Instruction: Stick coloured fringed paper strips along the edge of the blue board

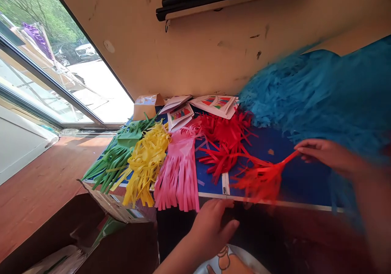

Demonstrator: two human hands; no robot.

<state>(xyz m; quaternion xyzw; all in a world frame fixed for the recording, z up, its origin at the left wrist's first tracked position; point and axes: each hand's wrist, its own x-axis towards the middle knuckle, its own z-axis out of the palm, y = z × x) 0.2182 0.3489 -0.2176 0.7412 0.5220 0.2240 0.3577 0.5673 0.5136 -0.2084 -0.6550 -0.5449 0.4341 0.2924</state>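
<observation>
My right hand (328,155) pinches the thin end of a red paper fringe (262,180), which hangs blurred over the blue board (302,176). Near the board's front edge, my left hand (212,225) is held low with its fingers together and slightly curled, holding nothing that I can see. A pile of red fringes (226,139) lies just behind the held one. To its left lie a pink fringe (179,164), yellow fringes (146,160) and green fringes (117,153).
A large heap of blue fringe (324,90) fills the right side. Folded cards with coloured pictures (215,104) and a small cardboard box (146,104) sit at the back by the wall. An open cardboard box (91,229) stands at lower left. A window is at the left.
</observation>
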